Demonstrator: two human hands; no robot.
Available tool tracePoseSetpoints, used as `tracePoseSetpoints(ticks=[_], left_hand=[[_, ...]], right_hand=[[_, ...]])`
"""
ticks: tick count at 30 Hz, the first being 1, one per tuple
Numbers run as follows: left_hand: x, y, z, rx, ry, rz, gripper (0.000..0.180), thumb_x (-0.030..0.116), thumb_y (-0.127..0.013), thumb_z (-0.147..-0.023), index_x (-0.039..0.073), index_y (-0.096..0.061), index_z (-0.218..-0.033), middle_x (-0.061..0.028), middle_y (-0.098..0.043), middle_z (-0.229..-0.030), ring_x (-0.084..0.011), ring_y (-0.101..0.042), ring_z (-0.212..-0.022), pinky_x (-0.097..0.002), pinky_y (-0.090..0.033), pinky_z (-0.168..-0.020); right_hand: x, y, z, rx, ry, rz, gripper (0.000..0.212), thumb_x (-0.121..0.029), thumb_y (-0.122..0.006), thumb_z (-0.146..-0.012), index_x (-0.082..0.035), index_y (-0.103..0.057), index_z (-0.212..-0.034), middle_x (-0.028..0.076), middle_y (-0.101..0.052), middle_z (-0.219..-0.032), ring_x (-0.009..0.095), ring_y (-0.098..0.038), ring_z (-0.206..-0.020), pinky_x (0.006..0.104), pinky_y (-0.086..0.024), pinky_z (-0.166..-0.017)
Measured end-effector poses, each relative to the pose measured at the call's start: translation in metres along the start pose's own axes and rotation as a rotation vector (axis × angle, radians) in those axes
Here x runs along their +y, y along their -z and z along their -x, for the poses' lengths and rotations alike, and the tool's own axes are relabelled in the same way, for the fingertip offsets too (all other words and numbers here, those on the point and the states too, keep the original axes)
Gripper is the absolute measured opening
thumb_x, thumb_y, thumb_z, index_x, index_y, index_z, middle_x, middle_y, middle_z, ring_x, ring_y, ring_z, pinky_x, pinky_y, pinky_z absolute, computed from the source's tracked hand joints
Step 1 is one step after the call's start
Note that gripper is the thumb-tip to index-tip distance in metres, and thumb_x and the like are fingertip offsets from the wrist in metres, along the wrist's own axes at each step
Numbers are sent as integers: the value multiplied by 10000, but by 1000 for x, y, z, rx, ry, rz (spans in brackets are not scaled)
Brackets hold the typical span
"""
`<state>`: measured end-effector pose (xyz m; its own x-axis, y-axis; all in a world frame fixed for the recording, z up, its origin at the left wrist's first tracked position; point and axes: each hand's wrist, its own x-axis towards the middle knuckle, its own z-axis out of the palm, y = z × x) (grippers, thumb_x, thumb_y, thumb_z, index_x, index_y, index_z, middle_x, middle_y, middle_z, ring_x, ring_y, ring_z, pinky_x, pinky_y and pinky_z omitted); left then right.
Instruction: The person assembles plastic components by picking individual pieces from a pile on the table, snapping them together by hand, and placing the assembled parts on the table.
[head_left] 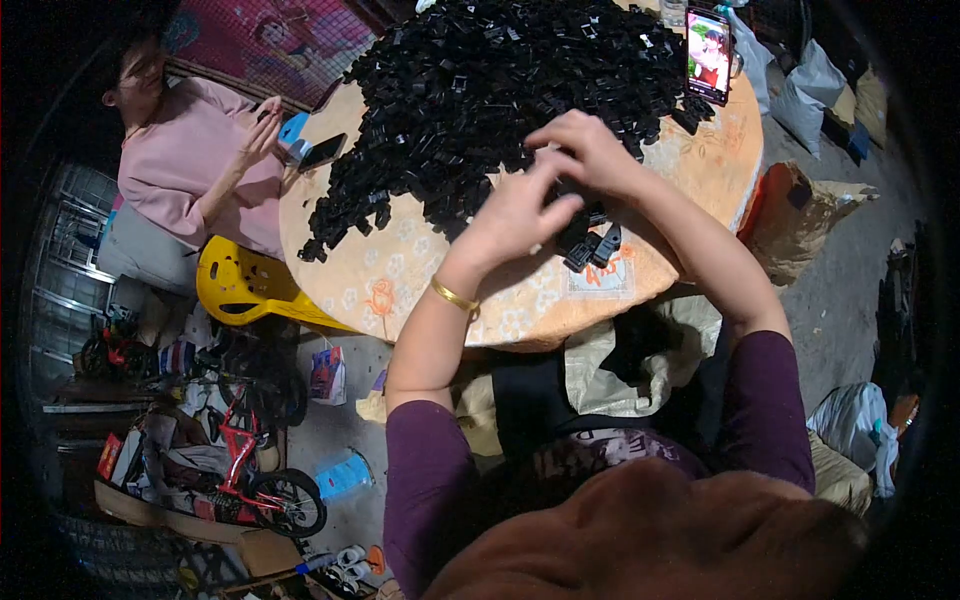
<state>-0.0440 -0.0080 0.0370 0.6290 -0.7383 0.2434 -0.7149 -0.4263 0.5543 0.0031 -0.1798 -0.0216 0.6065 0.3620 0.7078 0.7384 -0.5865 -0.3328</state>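
A wide heap of small black plastic parts (pixel 500 80) covers much of a round table. Over its near edge my two hands come together, fingers overlapping. My left hand (pixel 515 208), below a gold bangle (pixel 455 295), has its thumb spread away from the fingers. My right hand (pixel 590 150) arches above it, fingers bent but apart. Anything small under the fingers is hidden. Just below my hands, near the table's front edge, several black parts (pixel 595 248) form a small separate group.
The patterned tabletop (pixel 420 290) shows around the heap. A lit phone (pixel 708 58) stands at the far right; a dark phone (pixel 323 151) lies at the left. A person in pink (pixel 190 150) sits there by a yellow chair (pixel 235 285). Sacks (pixel 800 90) stand right; a red bicycle (pixel 240 450) is lower left.
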Motion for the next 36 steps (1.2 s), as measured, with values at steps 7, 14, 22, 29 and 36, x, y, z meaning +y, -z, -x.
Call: tracePoseSetpoints(ticks=[7, 14, 22, 29, 36], left_hand=[[-10, -1, 3, -29, -212, -22, 324, 187, -685, -682, 61, -621, -973, -99, -501, -949, -197, -530, -802, -270, -443, -675], [-30, 5, 1, -17, 401, -398, 371, 320, -650, -717, -6, -610, -890, -186, -615, -845, -295, -600, -791, -359, -468, -680], [-43, -23, -3, 177, 226, -145, 368, 43, -559, -760, -18, -459, -1109, -157, -597, -785, -272, -604, -734, -338, -489, -658], [-62, -17, -15, 277, 475, 978, 354, -17, -498, -819, -14, -424, -1165, -65, -572, -945, -106, -580, -766, -216, -508, -647], [-55, -16, -16, 229, 396, 1278, 294, 13, -472, -857, -6, -454, -1150, -88, -545, -1027, -156, -572, -891, -273, -521, -769]], right_hand=[[2, -15, 2, -350, 40, 260, 244, -259, -592, -681, -85, -640, -845, 57, -603, -861, 223, -481, -963, 388, -339, -822], [-13, 0, -3, 2, -167, -46, 169, -109, -581, -683, -9, -575, -820, 121, -585, -843, 284, -561, -812, 366, -440, -745], [-17, 5, -2, 9, -379, -520, 397, -30, -428, -805, -46, -430, -1201, 76, -541, -1024, 141, -524, -812, 274, -448, -738], [-19, -11, -2, 144, -132, -297, 339, -13, -424, -805, -20, -513, -1132, 97, -585, -873, 130, -562, -685, 262, -467, -628], [-23, 2, -4, 159, -474, -413, 240, -137, -528, -787, -16, -612, -976, 152, -634, -857, 228, -625, -752, 306, -488, -686]])
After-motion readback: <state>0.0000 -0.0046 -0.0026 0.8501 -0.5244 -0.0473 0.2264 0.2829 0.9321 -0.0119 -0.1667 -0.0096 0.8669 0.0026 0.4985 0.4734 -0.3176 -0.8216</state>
